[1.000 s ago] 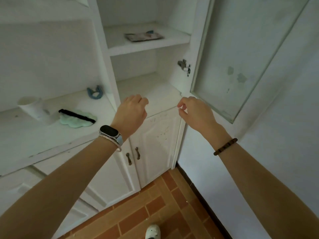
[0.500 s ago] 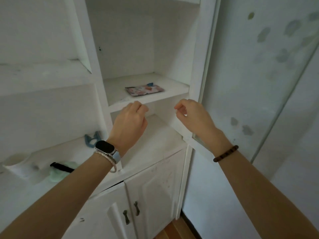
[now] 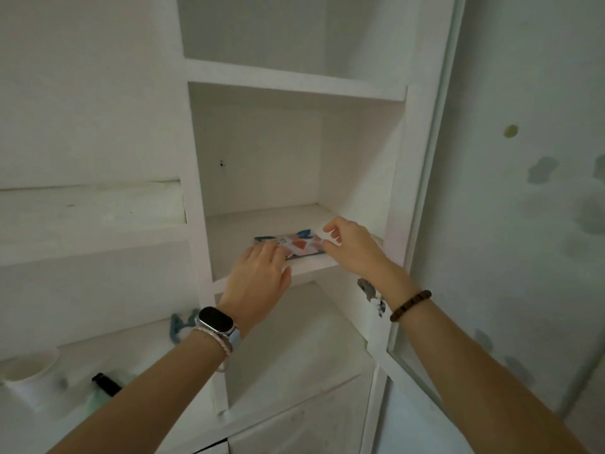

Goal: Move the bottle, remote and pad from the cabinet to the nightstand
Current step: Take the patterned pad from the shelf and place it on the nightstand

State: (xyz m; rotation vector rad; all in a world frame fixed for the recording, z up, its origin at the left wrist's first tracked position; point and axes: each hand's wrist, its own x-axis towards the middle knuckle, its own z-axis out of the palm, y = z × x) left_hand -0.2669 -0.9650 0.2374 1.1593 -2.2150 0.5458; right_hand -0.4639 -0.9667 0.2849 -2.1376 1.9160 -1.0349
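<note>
**Both hands now up on the middle shelf, closing in on the pad**

Up from the counter edge a second ago and onto the middle shelf (image 3: 271,224) of the white cabinet (image 3: 193,178). Half a second back, loosely curled and hovering short of the shelf lip; now reaching over it. Left hand (image 3: 258,276) laid flat, fingers spread and resting on the near left end of the pad (image 3: 294,245), not curled round anything. Right hand (image 3: 352,245) open at the pad's right end, thumb and forefinger parted as if about to pinch the edge; no grip closed yet, by the look of it. Pad lying flat on the shelf near its front edge, patterned in blue, orange and white. Probably the first of the three pick-ups, just beginning; nothing lifted so far.

Hard to tell whether the right fingertips actually touch the pad or hover just above it. Left part of the pad covered by the left fingers, so full outline unclear. Down at lower left, on the open ledge, a white cup (image 3: 27,375) and a dark object (image 3: 106,383) lying on something pale green, both blurred and partly hidden by the left forearm; possibly the remote, not certain. No bottle visible anywhere. Nightstand out of view entirely. Glass door (image 3: 510,191) standing open at right.
</note>
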